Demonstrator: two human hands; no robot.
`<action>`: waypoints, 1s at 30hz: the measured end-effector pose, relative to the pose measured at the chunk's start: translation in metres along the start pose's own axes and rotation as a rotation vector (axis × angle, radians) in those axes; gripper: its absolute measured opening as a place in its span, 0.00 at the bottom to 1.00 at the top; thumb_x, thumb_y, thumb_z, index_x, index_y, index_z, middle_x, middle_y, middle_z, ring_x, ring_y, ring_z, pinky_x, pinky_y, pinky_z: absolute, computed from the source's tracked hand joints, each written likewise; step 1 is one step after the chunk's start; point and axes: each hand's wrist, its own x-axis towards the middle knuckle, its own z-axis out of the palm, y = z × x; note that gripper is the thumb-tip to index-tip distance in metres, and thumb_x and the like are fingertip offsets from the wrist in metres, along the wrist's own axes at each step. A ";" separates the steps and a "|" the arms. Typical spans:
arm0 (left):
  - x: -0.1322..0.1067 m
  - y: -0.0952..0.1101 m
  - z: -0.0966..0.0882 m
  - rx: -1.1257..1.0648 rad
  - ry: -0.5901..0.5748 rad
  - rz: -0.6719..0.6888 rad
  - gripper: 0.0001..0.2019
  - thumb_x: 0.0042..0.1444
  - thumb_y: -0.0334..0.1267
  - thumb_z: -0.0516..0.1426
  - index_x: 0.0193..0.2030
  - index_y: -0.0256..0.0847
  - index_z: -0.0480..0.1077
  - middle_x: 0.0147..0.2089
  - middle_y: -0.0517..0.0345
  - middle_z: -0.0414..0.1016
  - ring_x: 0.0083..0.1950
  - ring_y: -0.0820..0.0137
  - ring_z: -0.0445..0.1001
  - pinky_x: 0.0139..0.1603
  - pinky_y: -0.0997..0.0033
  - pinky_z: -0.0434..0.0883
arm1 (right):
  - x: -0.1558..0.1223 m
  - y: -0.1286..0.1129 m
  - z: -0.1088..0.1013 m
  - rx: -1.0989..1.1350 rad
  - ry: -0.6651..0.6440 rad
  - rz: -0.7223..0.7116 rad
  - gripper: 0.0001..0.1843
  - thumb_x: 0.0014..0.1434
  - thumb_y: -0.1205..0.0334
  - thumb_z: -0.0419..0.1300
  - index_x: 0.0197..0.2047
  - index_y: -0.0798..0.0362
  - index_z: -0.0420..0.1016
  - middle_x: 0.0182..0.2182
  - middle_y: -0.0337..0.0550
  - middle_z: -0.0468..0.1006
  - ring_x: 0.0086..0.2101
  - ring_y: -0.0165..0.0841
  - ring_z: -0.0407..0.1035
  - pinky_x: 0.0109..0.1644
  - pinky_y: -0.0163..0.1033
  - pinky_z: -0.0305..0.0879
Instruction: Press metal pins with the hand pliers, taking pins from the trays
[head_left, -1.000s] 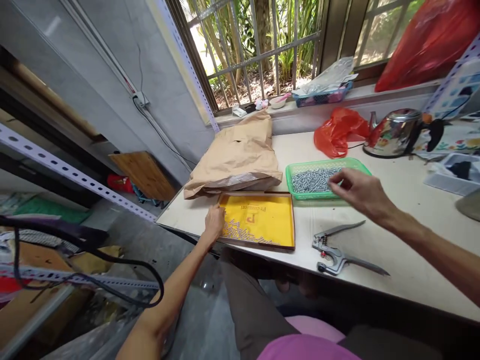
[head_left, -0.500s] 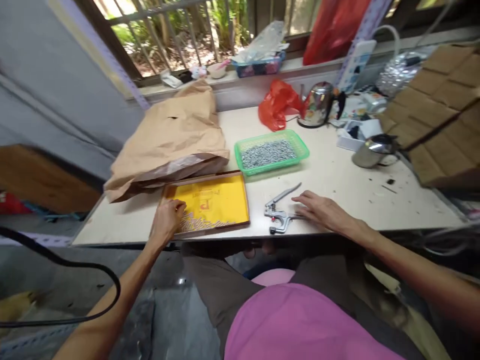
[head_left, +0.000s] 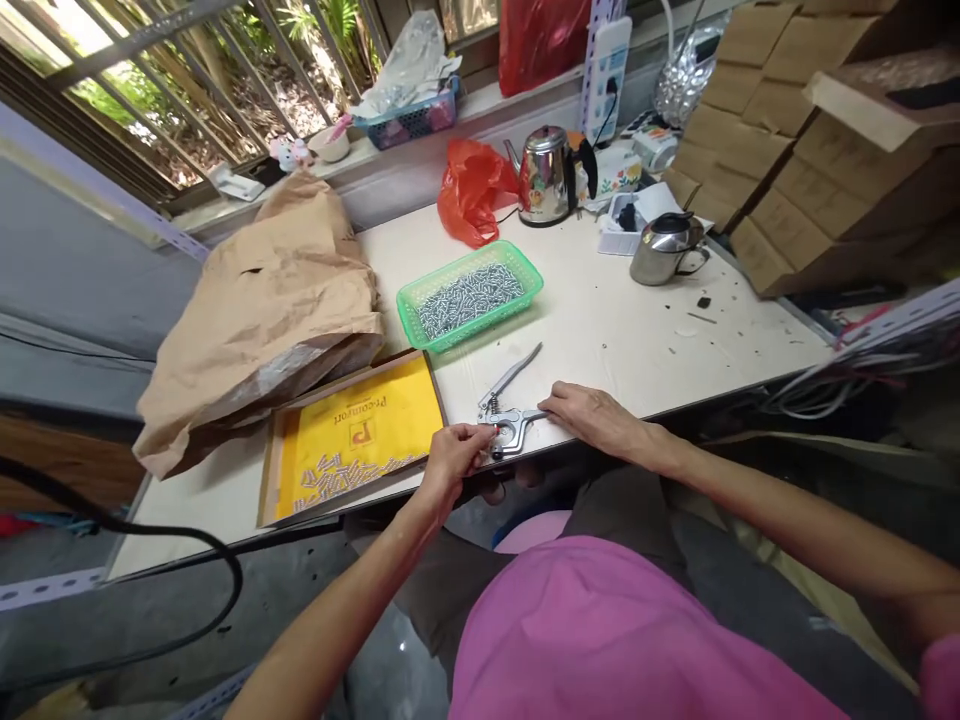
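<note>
While the right hand (head_left: 592,418) pinches one handle of the pliers (head_left: 519,421) on the table (head_left: 600,340), the left hand (head_left: 454,456) has come from the tray (head_left: 409,400) to their jaws, so work seems to centre there; left fingertips (head_left: 486,433) look pressed together, holding what, I cannot tell.

Whether left grip (head_left: 452,458) holds anything, unclear; red bag (head_left: 543,45) cropped.

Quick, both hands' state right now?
Left hand: closed in a pinch by the pliers; contents hidden.
Right hand: at the pliers' handle; grip can't be told.
</note>
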 end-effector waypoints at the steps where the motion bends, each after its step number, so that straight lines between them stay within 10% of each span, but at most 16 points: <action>1: 0.001 -0.001 0.000 0.010 -0.003 -0.005 0.23 0.35 0.53 0.68 0.28 0.33 0.72 0.13 0.68 0.59 0.14 0.83 0.53 0.15 0.80 0.46 | -0.001 0.001 0.002 -0.002 0.015 -0.002 0.14 0.68 0.64 0.47 0.44 0.55 0.74 0.38 0.47 0.70 0.36 0.32 0.66 0.39 0.36 0.60; 20: 0.004 0.006 0.003 0.269 -0.062 -0.194 0.18 0.46 0.46 0.64 0.18 0.37 0.64 0.12 0.67 0.58 0.13 0.82 0.52 0.14 0.79 0.47 | -0.001 0.004 0.002 0.034 -0.012 -0.004 0.10 0.64 0.64 0.54 0.45 0.55 0.74 0.40 0.48 0.71 0.38 0.34 0.68 0.40 0.37 0.62; 30: 0.001 0.005 0.004 0.292 -0.034 -0.216 0.17 0.50 0.43 0.61 0.18 0.38 0.63 0.11 0.67 0.58 0.12 0.82 0.53 0.14 0.79 0.49 | 0.058 0.047 -0.020 -0.105 -0.187 -0.142 0.60 0.38 0.34 0.69 0.67 0.58 0.55 0.64 0.63 0.55 0.63 0.60 0.46 0.61 0.61 0.49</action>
